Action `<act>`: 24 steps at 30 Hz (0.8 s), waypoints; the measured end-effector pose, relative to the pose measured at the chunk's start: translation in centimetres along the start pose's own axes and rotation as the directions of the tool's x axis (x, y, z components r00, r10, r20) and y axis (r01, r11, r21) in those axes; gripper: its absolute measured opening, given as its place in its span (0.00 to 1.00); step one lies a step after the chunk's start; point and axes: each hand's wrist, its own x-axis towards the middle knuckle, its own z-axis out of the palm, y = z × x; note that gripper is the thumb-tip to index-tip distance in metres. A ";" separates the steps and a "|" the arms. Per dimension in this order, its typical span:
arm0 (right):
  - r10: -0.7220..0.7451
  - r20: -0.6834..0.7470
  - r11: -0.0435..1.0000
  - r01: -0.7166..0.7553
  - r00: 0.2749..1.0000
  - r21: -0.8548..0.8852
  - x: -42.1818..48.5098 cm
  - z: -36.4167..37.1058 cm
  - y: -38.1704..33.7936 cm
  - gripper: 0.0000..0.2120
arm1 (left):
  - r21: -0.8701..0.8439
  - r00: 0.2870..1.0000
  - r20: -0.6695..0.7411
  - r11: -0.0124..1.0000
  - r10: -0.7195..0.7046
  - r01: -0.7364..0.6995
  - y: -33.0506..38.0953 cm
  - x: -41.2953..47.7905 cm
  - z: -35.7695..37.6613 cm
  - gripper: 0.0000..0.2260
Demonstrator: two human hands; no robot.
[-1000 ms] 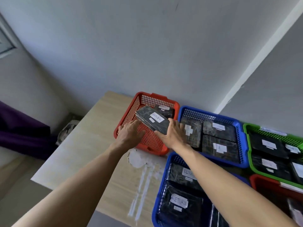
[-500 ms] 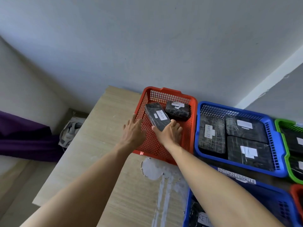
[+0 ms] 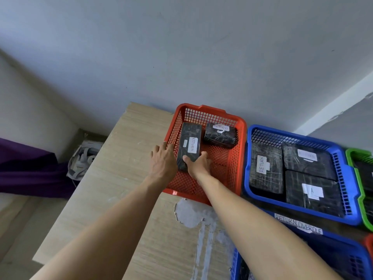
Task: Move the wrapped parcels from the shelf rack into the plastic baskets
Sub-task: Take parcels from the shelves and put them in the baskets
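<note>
A black wrapped parcel (image 3: 189, 145) with a white RETURN label lies lengthwise along the left side of the red basket (image 3: 210, 109). My right hand (image 3: 199, 165) holds its near end, with the thumb on top of the wrap. My left hand (image 3: 163, 159) reaches over the basket's left rim with its fingers fairly straight, beside the parcel. A second, smaller black parcel (image 3: 220, 133) sits at the back of the same basket. The shelf rack is out of view.
A blue basket (image 3: 302, 136) with three black parcels stands right of the red one, then a green basket (image 3: 358, 153). A nearer blue basket (image 3: 343, 245) carries a RETURN OVERDUE label. All stand on a wooden table (image 3: 121, 178) against the wall, with a worn patch near its front.
The parcel has gone from above the red basket's rim down into its left side. My left hand has slipped off it toward the rim, while my right hand still holds its near end.
</note>
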 end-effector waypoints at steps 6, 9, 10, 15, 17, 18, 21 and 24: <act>-0.065 0.110 0.994 0.054 0.992 0.095 2.0 1.1 -1.3 0.32 | 0.011 0.999 -0.030 1.000 0.029 -0.029 -0.6 -0.2 0.4 0.18; -0.095 0.104 0.993 0.086 0.990 0.084 2.6 1.2 -0.4 0.31 | 0.023 0.999 -0.032 0.999 0.034 -0.033 -0.5 -0.1 0.3 0.17; -0.109 0.098 0.992 0.102 0.989 0.076 2.4 0.9 -0.3 0.30 | 0.030 0.999 -0.030 0.999 0.037 -0.036 -0.5 -0.1 0.3 0.17; -0.195 0.167 0.976 0.208 0.966 -0.065 0.6 -1.6 -0.9 0.27 | 0.046 0.998 -0.013 0.998 0.054 -0.053 0.1 -0.4 0.1 0.19; -0.227 0.191 0.955 0.256 0.955 -0.148 0.0 -2.8 -0.9 0.30 | 0.030 0.997 0.003 0.996 0.080 -0.080 0.5 -0.7 0.0 0.19; -0.232 0.203 0.944 0.271 0.951 -0.189 -0.4 -3.5 -0.8 0.31 | 0.019 0.995 0.016 0.995 0.096 -0.096 0.7 -0.9 0.0 0.19; -0.247 0.220 0.907 0.305 0.944 -0.290 -1.8 -5.9 -0.2 0.32 | 0.001 0.988 0.042 0.989 0.149 -0.150 1.2 -1.5 -0.2 0.18; -0.272 0.233 0.865 0.343 0.934 -0.366 -3.0 -8.7 0.5 0.30 | -0.010 0.985 0.058 0.986 0.165 -0.165 2.2 -2.1 -0.7 0.18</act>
